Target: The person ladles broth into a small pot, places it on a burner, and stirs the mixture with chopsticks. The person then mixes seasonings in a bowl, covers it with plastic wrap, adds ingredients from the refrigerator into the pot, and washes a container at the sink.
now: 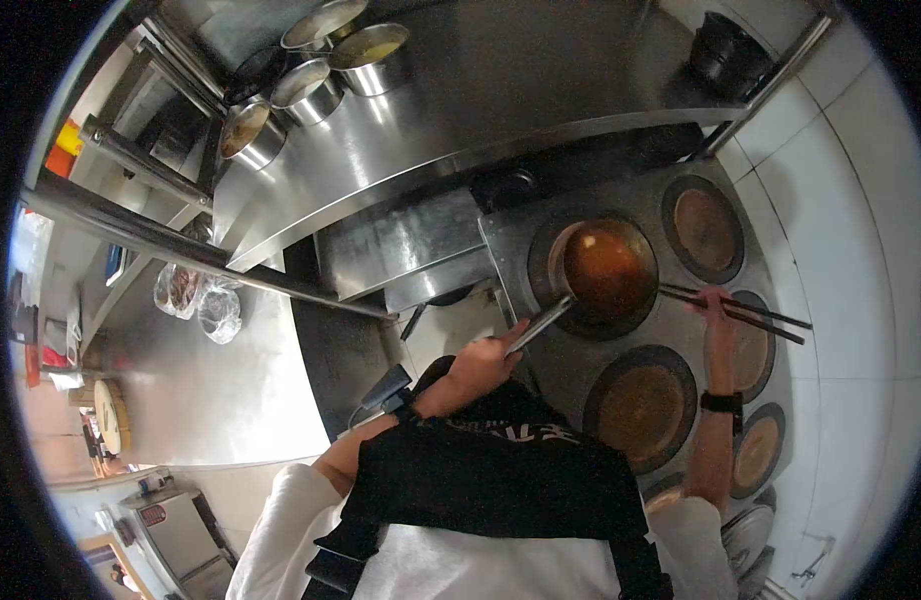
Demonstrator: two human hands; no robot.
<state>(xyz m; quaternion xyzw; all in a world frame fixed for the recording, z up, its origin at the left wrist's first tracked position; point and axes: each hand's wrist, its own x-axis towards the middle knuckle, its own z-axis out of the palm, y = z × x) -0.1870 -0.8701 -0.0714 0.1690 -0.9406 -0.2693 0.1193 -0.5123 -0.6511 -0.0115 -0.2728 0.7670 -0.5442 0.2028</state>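
Stretching before the person, a grey stovetop carries a round dark metal pan near its far left corner. Glossy orange-red liquid, darker brown toward the near side, lies inside. The left hand is curled around a silver metal handle at the pan's rim; the right hand pinches long dark chopsticks, tips just beside the pan. A small pale lump shows in the liquid.

Pretty clearly a restaurant kitchen: pan on the big stove, steel shelf with metal pots beyond it.
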